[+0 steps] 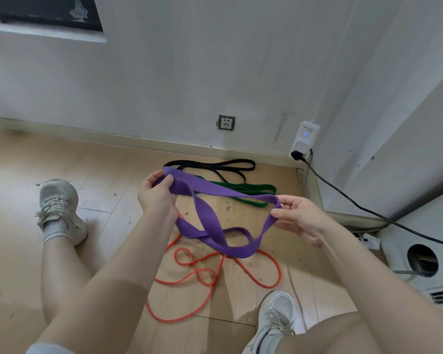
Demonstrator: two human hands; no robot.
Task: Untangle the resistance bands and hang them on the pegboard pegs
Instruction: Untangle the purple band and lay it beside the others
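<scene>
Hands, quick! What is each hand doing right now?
Left hand: grips one end of the purple band.
Right hand: pinches the other end of the purple band.

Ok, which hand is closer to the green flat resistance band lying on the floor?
Right. The right hand sits just beside the green flat resistance band; the left hand is farther off across the purple band.

The wooden floor carries black band, green band, orange band.
</scene>
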